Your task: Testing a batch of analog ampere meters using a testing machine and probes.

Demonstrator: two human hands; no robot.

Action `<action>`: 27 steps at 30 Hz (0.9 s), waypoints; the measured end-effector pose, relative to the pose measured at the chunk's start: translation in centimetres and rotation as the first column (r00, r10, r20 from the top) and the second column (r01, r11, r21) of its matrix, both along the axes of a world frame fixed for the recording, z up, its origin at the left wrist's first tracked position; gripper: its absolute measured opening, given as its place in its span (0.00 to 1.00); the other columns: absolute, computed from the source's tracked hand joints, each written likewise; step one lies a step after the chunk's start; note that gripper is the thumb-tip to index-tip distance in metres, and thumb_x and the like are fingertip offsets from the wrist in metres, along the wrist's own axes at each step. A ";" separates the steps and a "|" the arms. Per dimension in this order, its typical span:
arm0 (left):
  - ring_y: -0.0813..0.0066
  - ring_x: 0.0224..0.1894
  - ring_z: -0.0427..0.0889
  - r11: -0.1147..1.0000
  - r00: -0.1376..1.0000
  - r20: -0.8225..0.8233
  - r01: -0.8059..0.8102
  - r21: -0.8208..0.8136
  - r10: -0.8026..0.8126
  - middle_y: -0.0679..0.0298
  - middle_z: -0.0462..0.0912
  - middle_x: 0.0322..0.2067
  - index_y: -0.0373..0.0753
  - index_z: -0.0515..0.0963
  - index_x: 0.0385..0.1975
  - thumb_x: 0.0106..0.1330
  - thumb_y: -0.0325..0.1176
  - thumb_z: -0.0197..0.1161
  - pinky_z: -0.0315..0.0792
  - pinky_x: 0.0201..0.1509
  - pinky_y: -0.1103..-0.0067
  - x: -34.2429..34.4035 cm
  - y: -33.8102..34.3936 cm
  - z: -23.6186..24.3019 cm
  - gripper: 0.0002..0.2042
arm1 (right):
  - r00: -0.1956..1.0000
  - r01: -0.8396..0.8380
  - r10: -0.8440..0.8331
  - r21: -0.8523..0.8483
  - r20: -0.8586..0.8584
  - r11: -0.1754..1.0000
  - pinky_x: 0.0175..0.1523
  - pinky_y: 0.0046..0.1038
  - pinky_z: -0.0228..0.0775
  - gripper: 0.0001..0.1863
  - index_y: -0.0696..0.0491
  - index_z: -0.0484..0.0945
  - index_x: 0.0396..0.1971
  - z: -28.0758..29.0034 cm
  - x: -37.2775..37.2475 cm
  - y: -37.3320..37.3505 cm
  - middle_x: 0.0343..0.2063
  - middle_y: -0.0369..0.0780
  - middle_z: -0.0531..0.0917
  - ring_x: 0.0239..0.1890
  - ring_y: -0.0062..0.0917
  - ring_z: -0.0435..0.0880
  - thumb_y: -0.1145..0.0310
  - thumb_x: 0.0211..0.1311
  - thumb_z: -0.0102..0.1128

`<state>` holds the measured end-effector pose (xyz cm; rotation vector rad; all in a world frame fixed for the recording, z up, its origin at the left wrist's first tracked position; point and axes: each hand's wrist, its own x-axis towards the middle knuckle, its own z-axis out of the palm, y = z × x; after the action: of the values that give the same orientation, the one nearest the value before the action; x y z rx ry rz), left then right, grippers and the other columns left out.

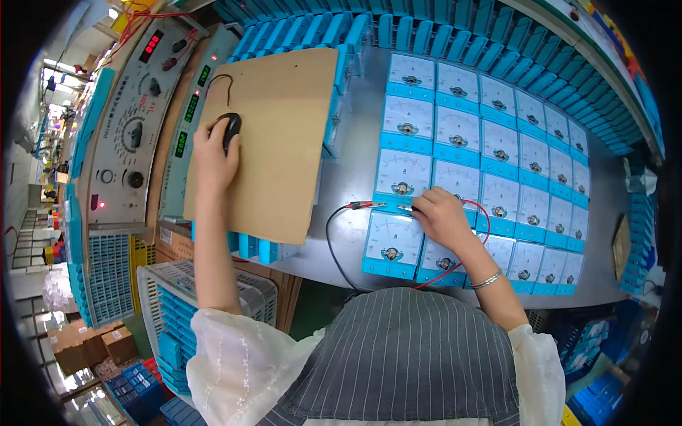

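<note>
My left hand [215, 160] is wrapped over a black computer mouse [232, 130], which rests on a brown cardboard sheet [280, 153]. Farther right, my right hand [440, 216] is closed in a pinch on a test clip, its metal tip [405, 208] pointing left at the lower edge of an ammeter [403, 172]. A red lead [488, 221] loops out from behind that hand. Facing it from the left, another test clip [364, 204] with a black lead [329, 240] touches the same blue edge. My fingers hide most of the right clip.
Rows of white-faced, blue-based meters [501, 153] cover the right of the metal table [341, 181]. Blue cases [455, 42] line the back. At left stand a control unit [128, 128] with knobs and a red display, and a green-digit instrument [186, 121]. A grey crate [266, 287] sits below.
</note>
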<state>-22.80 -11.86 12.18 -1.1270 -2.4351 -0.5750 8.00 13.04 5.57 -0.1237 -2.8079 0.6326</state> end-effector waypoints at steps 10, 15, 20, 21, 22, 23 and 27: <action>0.54 0.45 0.67 0.984 0.981 -0.097 -0.171 -0.049 0.166 0.52 0.69 0.44 0.38 0.71 0.45 0.55 0.33 0.59 0.64 0.49 0.68 -1.2 0.1 -1.3 0.17 | 0.997 -0.074 0.075 -0.028 0.012 0.997 0.29 0.30 0.67 0.05 0.54 0.70 0.16 0.1 -0.7 0.3 0.20 0.38 0.72 0.26 0.30 0.73 0.74 0.41 0.58; 0.52 0.47 0.66 0.984 0.992 -0.038 -0.127 -0.122 0.123 0.50 0.67 0.46 0.39 0.68 0.51 0.56 0.33 0.57 0.64 0.50 0.66 -0.2 0.3 -1.0 0.21 | 0.997 -0.073 0.076 -0.083 0.027 0.994 0.30 0.30 0.67 0.05 0.54 0.70 0.16 0.2 -0.7 0.7 0.19 0.38 0.71 0.26 0.30 0.73 0.74 0.41 0.57; 0.48 0.55 0.55 0.991 0.977 -0.186 -0.085 0.104 0.103 0.49 0.61 0.52 0.42 0.65 0.54 0.57 0.35 0.57 0.52 0.58 0.63 0.9 1.0 -0.7 0.23 | 0.995 -0.096 0.097 -0.051 0.030 0.994 0.27 0.29 0.65 0.08 0.53 0.72 0.22 -0.2 -0.8 1.1 0.21 0.37 0.71 0.26 0.29 0.72 0.74 0.39 0.62; 0.45 0.59 0.48 0.982 0.957 -0.241 -0.133 0.137 0.164 0.53 0.54 0.59 0.47 0.64 0.56 0.57 0.41 0.56 0.43 0.60 0.57 1.3 1.0 -0.7 0.24 | 0.995 -0.093 0.095 -0.055 0.037 0.994 0.27 0.29 0.65 0.08 0.53 0.72 0.22 -0.2 -0.7 1.1 0.21 0.37 0.71 0.26 0.29 0.72 0.74 0.39 0.62; 0.45 0.59 0.48 0.982 0.959 -0.234 -0.132 0.133 0.160 0.53 0.54 0.59 0.47 0.64 0.56 0.57 0.41 0.56 0.43 0.60 0.57 1.5 0.5 -0.4 0.24 | 0.995 -0.093 0.096 -0.062 0.037 0.994 0.27 0.29 0.65 0.08 0.53 0.72 0.22 -0.1 -0.7 1.0 0.21 0.37 0.71 0.26 0.29 0.72 0.74 0.39 0.62; 0.43 0.60 0.45 0.965 0.956 -0.229 -0.219 -0.144 0.182 0.55 0.49 0.61 0.52 0.64 0.56 0.58 0.44 0.56 0.41 0.60 0.54 1.4 -0.4 -0.1 0.24 | 0.995 -0.094 0.096 -0.069 0.037 0.993 0.27 0.29 0.65 0.08 0.54 0.72 0.22 -0.1 -0.6 1.0 0.21 0.37 0.71 0.25 0.29 0.72 0.74 0.39 0.62; 0.40 0.62 0.36 0.885 0.939 -0.227 -0.325 -0.332 0.259 0.63 0.41 0.64 0.63 0.65 0.55 0.59 0.51 0.51 0.34 0.58 0.46 1.8 -0.9 1.0 0.22 | 0.994 -0.097 0.100 -0.076 0.040 0.992 0.27 0.29 0.65 0.08 0.54 0.72 0.22 0.1 -0.9 0.7 0.21 0.37 0.70 0.25 0.29 0.72 0.75 0.39 0.62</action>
<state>-21.03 -12.74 13.19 -0.8629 -2.5466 0.0777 7.14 13.77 5.68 -0.0131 -2.8473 0.7660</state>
